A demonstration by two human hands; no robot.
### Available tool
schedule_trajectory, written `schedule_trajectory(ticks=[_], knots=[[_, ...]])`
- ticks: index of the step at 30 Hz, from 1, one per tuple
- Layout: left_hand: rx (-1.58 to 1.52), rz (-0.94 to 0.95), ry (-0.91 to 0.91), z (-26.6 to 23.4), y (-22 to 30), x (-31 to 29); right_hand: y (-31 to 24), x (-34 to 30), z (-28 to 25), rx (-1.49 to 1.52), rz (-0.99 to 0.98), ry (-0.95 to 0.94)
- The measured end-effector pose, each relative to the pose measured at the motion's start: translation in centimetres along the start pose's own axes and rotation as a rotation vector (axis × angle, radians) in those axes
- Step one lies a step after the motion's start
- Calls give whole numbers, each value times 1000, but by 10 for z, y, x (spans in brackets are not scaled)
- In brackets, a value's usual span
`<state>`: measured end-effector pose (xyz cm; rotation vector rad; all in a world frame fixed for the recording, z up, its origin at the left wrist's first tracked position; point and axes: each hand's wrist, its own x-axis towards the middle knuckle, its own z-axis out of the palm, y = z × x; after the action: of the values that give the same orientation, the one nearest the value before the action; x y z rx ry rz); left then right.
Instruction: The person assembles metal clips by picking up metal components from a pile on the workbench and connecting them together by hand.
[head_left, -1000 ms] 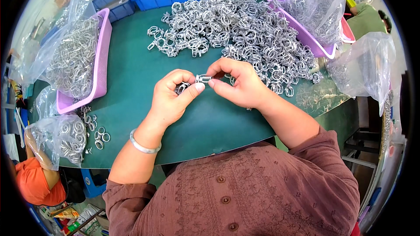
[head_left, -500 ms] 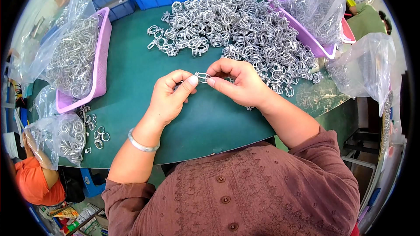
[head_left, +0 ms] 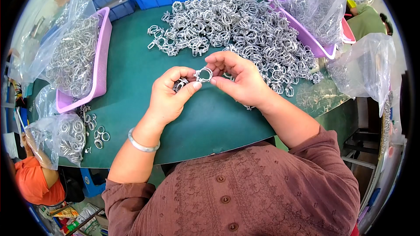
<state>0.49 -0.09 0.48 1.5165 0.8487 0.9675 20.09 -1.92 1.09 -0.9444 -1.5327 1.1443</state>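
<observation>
Green tabletop (head_left: 127, 61) carries a ring pile (head_left: 245, 30) toward one o'clock; near centre, I see the left hand (head_left: 168, 94) pinching a silver ring (head_left: 198, 76), right hand (head_left: 240, 80) at its three o'clock, grip unclear. Light pressure seems best.

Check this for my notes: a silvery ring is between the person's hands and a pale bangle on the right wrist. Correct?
Wrong wrist: the head view shows the bangle on the left wrist. The silvery ring is between left hand and right hand.
</observation>
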Motion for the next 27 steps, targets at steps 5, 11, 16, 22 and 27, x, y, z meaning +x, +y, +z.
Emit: schedule_trajectory(ticks=[5, 11, 16, 22, 27], knots=[[59, 70, 10, 0, -5, 1, 0, 1, 0, -43, -40, 6], [57, 38, 7, 0, -3, 1, -1, 0, -1, -66, -74, 20], [25, -17, 8, 1, 0, 0, 0, 1, -1, -77, -114, 27], [17, -19, -3, 1, 0, 0, -4, 1, -1, -121, -170, 37], [0, -30, -15, 0, -2, 0, -10, -1, -3, -210, -125, 1]])
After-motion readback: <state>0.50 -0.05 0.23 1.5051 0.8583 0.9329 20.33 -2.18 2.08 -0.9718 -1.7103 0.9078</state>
